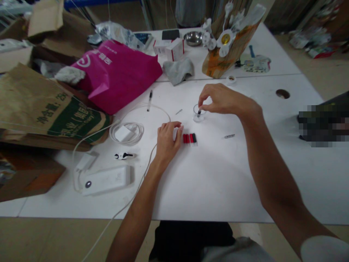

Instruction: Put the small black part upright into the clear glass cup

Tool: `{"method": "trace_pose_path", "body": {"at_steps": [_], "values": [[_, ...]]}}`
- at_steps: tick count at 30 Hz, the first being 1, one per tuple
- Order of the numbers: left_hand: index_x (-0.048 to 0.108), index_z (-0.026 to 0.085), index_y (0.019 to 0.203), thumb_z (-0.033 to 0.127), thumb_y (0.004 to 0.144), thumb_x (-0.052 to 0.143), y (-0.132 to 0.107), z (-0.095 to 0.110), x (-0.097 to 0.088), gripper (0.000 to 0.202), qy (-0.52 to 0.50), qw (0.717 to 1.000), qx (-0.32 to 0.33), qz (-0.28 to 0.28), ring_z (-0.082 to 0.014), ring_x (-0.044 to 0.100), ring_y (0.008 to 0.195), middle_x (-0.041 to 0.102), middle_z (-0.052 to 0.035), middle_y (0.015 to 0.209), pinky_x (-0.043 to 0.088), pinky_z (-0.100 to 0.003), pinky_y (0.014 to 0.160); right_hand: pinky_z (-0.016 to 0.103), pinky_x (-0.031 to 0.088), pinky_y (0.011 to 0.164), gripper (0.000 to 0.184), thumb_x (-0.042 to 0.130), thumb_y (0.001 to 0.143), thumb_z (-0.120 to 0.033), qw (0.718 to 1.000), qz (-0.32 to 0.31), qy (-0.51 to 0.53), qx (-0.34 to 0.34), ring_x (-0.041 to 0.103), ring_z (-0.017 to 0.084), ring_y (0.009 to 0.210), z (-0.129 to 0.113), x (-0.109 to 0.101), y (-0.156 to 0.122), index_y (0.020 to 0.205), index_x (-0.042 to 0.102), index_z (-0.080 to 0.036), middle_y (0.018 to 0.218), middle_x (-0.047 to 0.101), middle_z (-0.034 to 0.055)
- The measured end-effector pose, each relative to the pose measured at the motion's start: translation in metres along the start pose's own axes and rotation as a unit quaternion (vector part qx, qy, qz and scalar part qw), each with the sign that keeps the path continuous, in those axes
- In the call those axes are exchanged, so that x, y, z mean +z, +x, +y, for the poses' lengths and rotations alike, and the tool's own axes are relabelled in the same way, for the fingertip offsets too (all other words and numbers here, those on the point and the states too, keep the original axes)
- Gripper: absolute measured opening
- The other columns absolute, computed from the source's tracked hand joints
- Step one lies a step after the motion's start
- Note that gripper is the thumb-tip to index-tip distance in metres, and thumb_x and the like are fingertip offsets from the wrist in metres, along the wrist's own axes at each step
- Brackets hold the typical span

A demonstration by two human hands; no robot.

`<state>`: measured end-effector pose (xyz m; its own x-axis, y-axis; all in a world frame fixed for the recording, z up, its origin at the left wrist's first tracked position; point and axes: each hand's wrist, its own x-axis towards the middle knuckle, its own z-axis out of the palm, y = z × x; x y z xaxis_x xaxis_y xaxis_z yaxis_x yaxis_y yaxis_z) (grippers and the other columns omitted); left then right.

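Note:
My right hand [218, 100] reaches over the white table [212, 182] and pinches a small dark piece [199, 112] just above a small clear round dish [198, 114]. My left hand [167, 140] rests on the table with its fingers curled, the fingertips touching the end of a row of short red and black sticks [190, 138]. What, if anything, lies under the left palm is hidden. A small metal pin [229, 136] lies to the right of the sticks.
A white power strip [107, 180] and coiled white cable with charger [127, 133] lie at the left. A pink bag [117, 72], brown paper sacks [40, 109], a pen [149, 100], a grey cloth [178, 71], small boxes, a metal bowl [192, 38] and an orange bag of white plugs [229, 43] stand behind.

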<state>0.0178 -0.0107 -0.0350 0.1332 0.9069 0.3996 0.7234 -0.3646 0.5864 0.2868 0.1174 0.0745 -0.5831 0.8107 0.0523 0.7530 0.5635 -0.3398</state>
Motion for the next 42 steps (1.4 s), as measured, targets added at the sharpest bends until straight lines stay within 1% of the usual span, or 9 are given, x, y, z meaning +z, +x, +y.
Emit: {"method": "trace_pose_path", "body": {"at_steps": [13, 18, 27, 29, 35, 39, 42], "values": [[0.071, 0.025, 0.126, 0.037, 0.123, 0.058, -0.0001, -0.0005, 0.0009, 0.018, 0.003, 1.0, -0.006, -0.003, -0.0305, 0.075, 0.123, 0.085, -0.0103, 0.126, 0.052, -0.05, 0.113, 0.045, 0.057, 0.103, 0.015, 0.08, 0.097, -0.027, 1.0, 0.004, 0.004, -0.002, 0.074, 0.034, 0.116, -0.0015, 0.0002, -0.0005, 0.105, 0.093, -0.025, 0.118, 0.084, 0.0095], [0.071, 0.025, 0.127, 0.037, 0.123, 0.058, -0.0005, -0.0003, 0.0006, 0.018, 0.007, 1.0, -0.006, -0.005, -0.0305, 0.075, 0.123, 0.085, -0.0102, 0.126, 0.052, -0.049, 0.113, 0.046, 0.057, 0.102, 0.016, 0.08, 0.097, -0.026, 1.0, -0.004, -0.005, 0.006, 0.076, 0.034, 0.114, -0.002, -0.0008, 0.0005, 0.106, 0.093, -0.023, 0.116, 0.084, 0.011], [0.071, 0.025, 0.127, 0.036, 0.123, 0.059, -0.0001, 0.0012, -0.0006, 0.017, 0.005, 1.0, -0.008, -0.008, -0.0302, 0.074, 0.123, 0.085, -0.0099, 0.127, 0.052, -0.049, 0.114, 0.048, 0.057, 0.107, 0.015, 0.081, 0.098, -0.031, 1.0, 0.004, 0.003, 0.004, 0.076, 0.036, 0.117, -0.0018, -0.0001, -0.0008, 0.105, 0.093, -0.025, 0.12, 0.085, 0.0113], [0.071, 0.025, 0.127, 0.036, 0.123, 0.059, -0.0001, 0.001, -0.0004, 0.017, 0.005, 1.0, -0.007, -0.008, -0.0302, 0.074, 0.123, 0.085, -0.01, 0.127, 0.051, -0.049, 0.113, 0.048, 0.056, 0.108, 0.015, 0.081, 0.099, -0.03, 1.0, 0.005, 0.002, 0.005, 0.076, 0.036, 0.118, -0.0022, -0.0002, -0.0011, 0.106, 0.093, -0.024, 0.121, 0.085, 0.0115], [0.072, 0.023, 0.126, 0.035, 0.122, 0.06, -0.0009, -0.0016, 0.0016, 0.017, -0.001, 1.0, 0.008, 0.005, -0.0304, 0.074, 0.121, 0.085, -0.0097, 0.125, 0.051, -0.048, 0.111, 0.046, 0.056, 0.108, 0.017, 0.08, 0.098, -0.029, 1.0, -0.012, -0.003, 0.008, 0.077, 0.036, 0.119, -0.0048, -0.0032, -0.0007, 0.107, 0.093, -0.024, 0.119, 0.085, 0.0109], [0.071, 0.024, 0.127, 0.035, 0.123, 0.059, -0.0008, -0.0016, 0.0015, 0.017, 0.004, 1.0, 0.0, -0.001, -0.0299, 0.074, 0.121, 0.085, -0.0092, 0.125, 0.051, -0.048, 0.112, 0.047, 0.056, 0.106, 0.019, 0.079, 0.098, -0.029, 1.0, -0.011, -0.012, 0.006, 0.077, 0.037, 0.119, -0.0054, -0.0039, -0.0003, 0.108, 0.093, -0.023, 0.12, 0.085, 0.0126], [0.072, 0.024, 0.126, 0.036, 0.122, 0.059, -0.0006, -0.0012, 0.0013, 0.017, 0.004, 1.0, 0.0, 0.001, -0.0301, 0.074, 0.121, 0.085, -0.0094, 0.125, 0.051, -0.049, 0.111, 0.047, 0.056, 0.105, 0.017, 0.08, 0.098, -0.029, 1.0, -0.013, -0.009, 0.008, 0.077, 0.036, 0.115, -0.0044, -0.0031, -0.0002, 0.107, 0.093, -0.024, 0.118, 0.085, 0.0114]]}}
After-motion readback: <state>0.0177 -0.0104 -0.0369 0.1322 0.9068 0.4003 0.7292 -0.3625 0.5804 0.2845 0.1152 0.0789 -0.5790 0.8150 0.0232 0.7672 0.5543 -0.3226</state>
